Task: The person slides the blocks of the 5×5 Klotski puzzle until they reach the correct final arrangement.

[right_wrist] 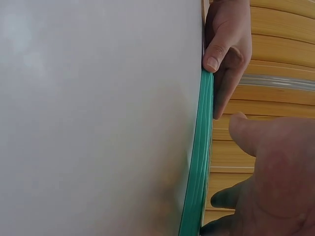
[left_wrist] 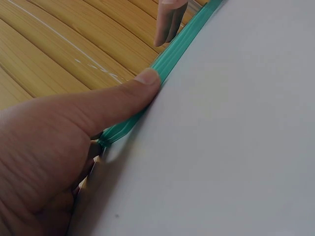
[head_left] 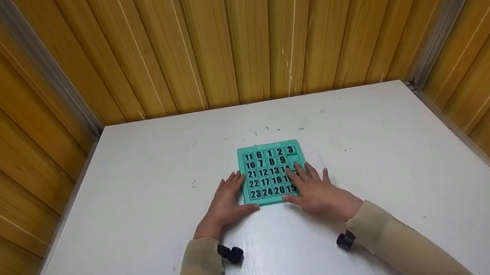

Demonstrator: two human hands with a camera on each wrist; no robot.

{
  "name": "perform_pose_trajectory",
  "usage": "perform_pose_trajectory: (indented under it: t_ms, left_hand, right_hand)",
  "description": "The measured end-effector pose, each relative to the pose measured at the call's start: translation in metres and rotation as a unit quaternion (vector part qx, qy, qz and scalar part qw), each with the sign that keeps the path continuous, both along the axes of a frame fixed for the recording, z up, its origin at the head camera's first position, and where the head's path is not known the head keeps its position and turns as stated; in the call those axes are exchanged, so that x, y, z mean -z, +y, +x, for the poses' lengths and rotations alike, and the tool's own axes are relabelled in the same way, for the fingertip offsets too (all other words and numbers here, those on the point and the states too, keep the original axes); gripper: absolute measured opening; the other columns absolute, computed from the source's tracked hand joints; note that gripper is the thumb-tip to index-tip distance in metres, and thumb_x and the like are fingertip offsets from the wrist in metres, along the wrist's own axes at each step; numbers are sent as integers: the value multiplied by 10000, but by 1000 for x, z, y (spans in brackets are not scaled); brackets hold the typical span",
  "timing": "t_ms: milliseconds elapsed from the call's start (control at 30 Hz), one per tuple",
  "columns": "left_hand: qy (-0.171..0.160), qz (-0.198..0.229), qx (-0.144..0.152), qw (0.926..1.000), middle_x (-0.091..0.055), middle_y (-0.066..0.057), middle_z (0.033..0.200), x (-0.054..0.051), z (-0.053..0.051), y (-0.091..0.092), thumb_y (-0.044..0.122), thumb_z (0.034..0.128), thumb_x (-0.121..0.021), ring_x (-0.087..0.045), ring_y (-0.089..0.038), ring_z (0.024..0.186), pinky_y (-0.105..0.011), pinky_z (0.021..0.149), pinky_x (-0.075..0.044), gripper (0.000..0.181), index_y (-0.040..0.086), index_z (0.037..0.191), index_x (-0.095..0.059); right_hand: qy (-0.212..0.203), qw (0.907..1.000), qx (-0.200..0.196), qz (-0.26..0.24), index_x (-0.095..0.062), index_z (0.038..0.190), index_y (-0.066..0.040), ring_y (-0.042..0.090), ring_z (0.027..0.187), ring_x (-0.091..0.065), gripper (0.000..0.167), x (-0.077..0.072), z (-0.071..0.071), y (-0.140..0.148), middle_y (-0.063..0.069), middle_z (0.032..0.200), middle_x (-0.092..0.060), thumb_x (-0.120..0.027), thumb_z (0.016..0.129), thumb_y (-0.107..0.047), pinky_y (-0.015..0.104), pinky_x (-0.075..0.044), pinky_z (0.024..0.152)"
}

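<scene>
A teal sliding number puzzle (head_left: 268, 146) with black-numbered tiles lies flat on the white table. My left hand (head_left: 225, 205) holds its near left corner, fingers along the left side and thumb against the front edge. In the left wrist view that thumb (left_wrist: 125, 96) presses on the teal rim (left_wrist: 179, 51). My right hand (head_left: 322, 193) spreads over the right side of the puzzle, fingers extended on or just above the tiles. It hides several tiles of the right columns. A gap shows below the 3 tile (head_left: 290, 149). The right thumb (right_wrist: 246, 132) stands apart from the front rim (right_wrist: 199, 142).
The white table (head_left: 145, 180) bears small dark marks, some of them behind the puzzle. Yellow wood-look panels (head_left: 245, 36) enclose the back and both sides. Each wrist carries a small black camera, the left one (head_left: 235, 254) and the right one (head_left: 345, 241).
</scene>
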State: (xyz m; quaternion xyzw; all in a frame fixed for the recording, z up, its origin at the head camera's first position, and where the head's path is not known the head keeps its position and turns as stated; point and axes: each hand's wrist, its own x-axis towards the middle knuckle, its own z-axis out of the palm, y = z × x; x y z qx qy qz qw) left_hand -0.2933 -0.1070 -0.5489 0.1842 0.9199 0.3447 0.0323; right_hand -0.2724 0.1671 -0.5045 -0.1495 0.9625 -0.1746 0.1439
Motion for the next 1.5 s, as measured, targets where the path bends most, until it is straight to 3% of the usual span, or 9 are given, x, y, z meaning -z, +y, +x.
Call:
perform_pose_trajectory:
  t_ms: [467,733,967,1233,1500]
  left_hand:
    - [19,-22,15,10000,-322,-114,1684,-2,1,0,432,818,-845,-209,-285,1607,-467,1351,-86,973,61,1586,-378]
    - [55,1,66,10000,-327,-125,1681,-1,0,-1,435,829,-834,-216,-298,1604,-482,1349,-98,959,55,1584,-382]
    - [56,0,57,10000,-319,-120,1684,-1,1,-1,433,823,-843,-213,-296,1605,-481,1349,-91,969,60,1586,-377]
    - [65,32,64,10000,-321,-125,1681,-1,-1,-1,435,812,-852,-215,-298,1603,-480,1349,-88,986,55,1586,-374]
    - [-18,-2,-19,10000,-314,-108,1688,-1,0,0,434,804,-857,-209,-284,1607,-469,1350,-87,991,70,1590,-375]
  right_hand:
    - [-49,10000,-23,39,-126,1665,-122,450,1600,90,886,1,-21,0,170,1744,19,-472,1021,-622,799,81,1203]
    - [2,10000,-27,-47,-123,1666,-128,462,1598,68,876,1,-25,-1,184,1742,8,-469,1025,-616,814,58,1195]
    - [5,9999,-64,-102,-95,1670,-155,414,1609,98,891,-4,-7,2,134,1750,54,-460,1018,-640,781,65,1221]
    - [-124,9998,-95,126,-147,1665,-145,420,1611,65,863,-8,21,6,147,1750,-21,-505,1020,-592,776,51,1227]
    - [-151,9992,-93,365,-167,1661,-131,429,1611,33,852,-7,24,3,152,1748,-46,-498,1024,-590,772,32,1234]
